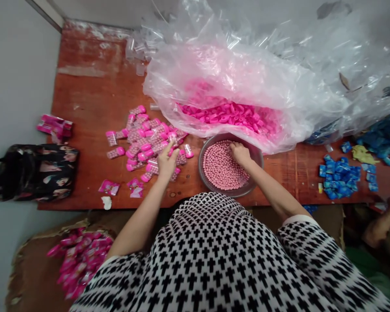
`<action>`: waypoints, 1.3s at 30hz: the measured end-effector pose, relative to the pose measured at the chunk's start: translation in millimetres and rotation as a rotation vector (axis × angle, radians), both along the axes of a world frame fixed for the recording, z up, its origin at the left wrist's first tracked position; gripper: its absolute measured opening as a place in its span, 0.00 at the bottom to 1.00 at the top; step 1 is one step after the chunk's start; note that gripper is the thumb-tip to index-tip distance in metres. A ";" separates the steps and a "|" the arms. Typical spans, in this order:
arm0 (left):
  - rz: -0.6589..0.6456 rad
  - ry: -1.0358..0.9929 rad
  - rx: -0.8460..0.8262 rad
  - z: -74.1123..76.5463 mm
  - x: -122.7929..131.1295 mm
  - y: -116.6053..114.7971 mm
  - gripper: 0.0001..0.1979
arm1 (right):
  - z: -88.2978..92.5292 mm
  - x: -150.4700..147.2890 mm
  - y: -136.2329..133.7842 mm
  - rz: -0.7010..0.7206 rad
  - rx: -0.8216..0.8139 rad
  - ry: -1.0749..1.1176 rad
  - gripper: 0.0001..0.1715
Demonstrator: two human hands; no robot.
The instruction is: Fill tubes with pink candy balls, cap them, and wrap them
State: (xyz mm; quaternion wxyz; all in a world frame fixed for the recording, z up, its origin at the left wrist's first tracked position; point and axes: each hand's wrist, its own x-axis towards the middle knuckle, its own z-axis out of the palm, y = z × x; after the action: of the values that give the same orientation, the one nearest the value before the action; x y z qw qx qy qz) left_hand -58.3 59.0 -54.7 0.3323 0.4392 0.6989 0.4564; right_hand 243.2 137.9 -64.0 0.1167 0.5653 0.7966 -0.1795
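My left hand [168, 161] is over the right side of a pile of small clear bottles [149, 136] with pink caps, filled with pink balls. Its fingers are spread and nothing shows between them. My right hand [241, 154] reaches into a dark round bowl [259, 160], its bent fingers down at the small pink balls [222, 167]. Whatever those fingers hold is hidden. One capped bottle [188, 151] lies between the pile and the bowl. Just behind the bowl, an open clear plastic bag [263, 69] holds many loose pink plastic caps [227, 113].
Pink packets [108, 187] and a black patterned bag [56, 169] are at the left. A carton [29, 277] below holds more pink packets [81, 260]. Blue packets [339, 177] lie on the wooden table [91, 95] at the right, near another person's arm [381, 223].
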 end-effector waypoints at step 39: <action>-0.698 -0.213 -0.020 16.4 123.1 -5.0 0.14 | 68.3 22.1 -59.2 0.164 -0.120 0.767 0.10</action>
State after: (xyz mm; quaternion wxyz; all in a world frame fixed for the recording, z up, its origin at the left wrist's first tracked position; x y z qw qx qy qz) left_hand 64.8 54.0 -38.3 0.5432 0.5979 0.4729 0.3519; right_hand 265.3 78.7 4.2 -0.1425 0.3842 0.8130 -0.4137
